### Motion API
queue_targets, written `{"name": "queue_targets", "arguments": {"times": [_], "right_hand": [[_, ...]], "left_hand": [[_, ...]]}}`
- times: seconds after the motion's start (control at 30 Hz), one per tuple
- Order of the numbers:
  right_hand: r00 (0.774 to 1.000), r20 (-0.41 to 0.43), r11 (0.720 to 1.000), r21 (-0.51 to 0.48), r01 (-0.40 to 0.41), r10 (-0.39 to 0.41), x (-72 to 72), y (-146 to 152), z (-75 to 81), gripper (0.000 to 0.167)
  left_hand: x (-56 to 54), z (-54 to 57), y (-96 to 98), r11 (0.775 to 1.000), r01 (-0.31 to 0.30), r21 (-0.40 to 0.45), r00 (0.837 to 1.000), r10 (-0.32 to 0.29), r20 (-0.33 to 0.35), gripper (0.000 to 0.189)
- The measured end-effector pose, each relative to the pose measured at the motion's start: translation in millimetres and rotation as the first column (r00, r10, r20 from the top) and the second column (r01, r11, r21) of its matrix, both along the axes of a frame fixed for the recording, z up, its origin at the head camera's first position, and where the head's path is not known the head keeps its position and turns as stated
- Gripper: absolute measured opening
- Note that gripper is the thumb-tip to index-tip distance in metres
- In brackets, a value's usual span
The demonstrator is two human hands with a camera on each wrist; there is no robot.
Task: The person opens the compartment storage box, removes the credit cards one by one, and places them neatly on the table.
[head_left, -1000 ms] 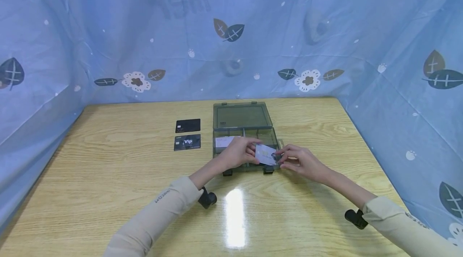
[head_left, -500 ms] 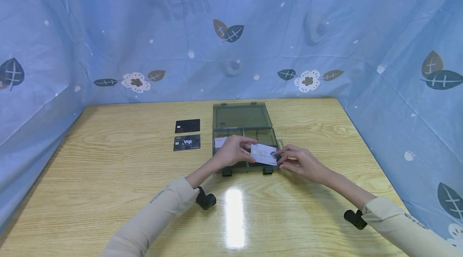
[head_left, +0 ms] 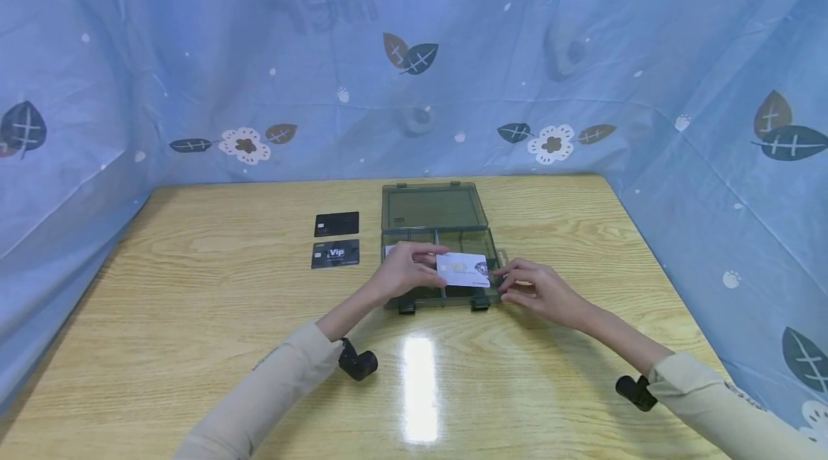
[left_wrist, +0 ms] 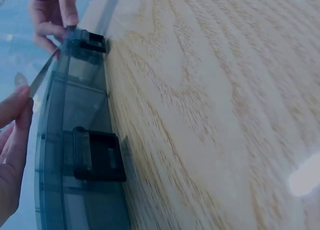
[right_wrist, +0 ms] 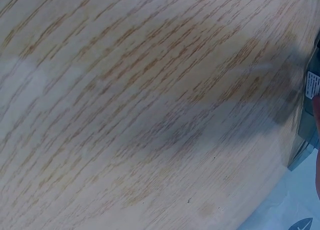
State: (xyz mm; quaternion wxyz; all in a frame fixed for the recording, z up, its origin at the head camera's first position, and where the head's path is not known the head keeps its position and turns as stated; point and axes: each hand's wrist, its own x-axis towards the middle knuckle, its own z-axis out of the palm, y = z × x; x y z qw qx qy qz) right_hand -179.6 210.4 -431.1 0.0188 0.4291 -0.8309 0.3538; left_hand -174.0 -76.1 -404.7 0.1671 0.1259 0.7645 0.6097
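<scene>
A white VIP card [head_left: 462, 269] is tilted over the right half of an open, smoky see-through box [head_left: 443, 296]. My left hand [head_left: 406, 271] pinches the card's left edge between thumb and fingers; the left wrist view shows the card [left_wrist: 42, 76] nearly edge-on above the box. At the box's right side, my right hand [head_left: 540, 292] has its fingers bent and grips the box wall by the front corner. In the left wrist view, the right thumb and fingers [left_wrist: 68, 11] meet that corner. The left hand partly hides another white card [head_left: 389, 250] inside the box.
Two dark VIP cards, one black [head_left: 336, 225] and one dark grey [head_left: 335, 254], lie left of the box on the wooden table [head_left: 226, 287]. The box's lid [head_left: 433, 207] lies back behind it. Two black latches [head_left: 480, 303] project at the front. A blue patterned cloth [head_left: 414, 86] surrounds the table.
My left hand has drawn the white card leftward, and the card now lies more level in view. A gap has opened between the card and my right hand, which has stayed at the box's side.
</scene>
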Motion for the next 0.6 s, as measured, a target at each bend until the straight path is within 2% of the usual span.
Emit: {"name": "queue_targets", "arguments": {"times": [0.33, 0.6], "right_hand": [[0.999, -0.045, 1.000, 0.010, 0.001, 0.000, -0.4, -1, -0.2, 0.015], [0.999, -0.042, 1.000, -0.002, -0.006, 0.006, 0.4, -1, 0.7, 0.015]], "left_hand": [[3.0, -3.5, -11.6, 0.999, -0.007, 0.037, 1.000, 0.007, 0.013, 0.054], [7.6, -4.2, -20.6, 0.996, 0.020, 0.081, 1.000, -0.021, 0.019, 0.057]]}}
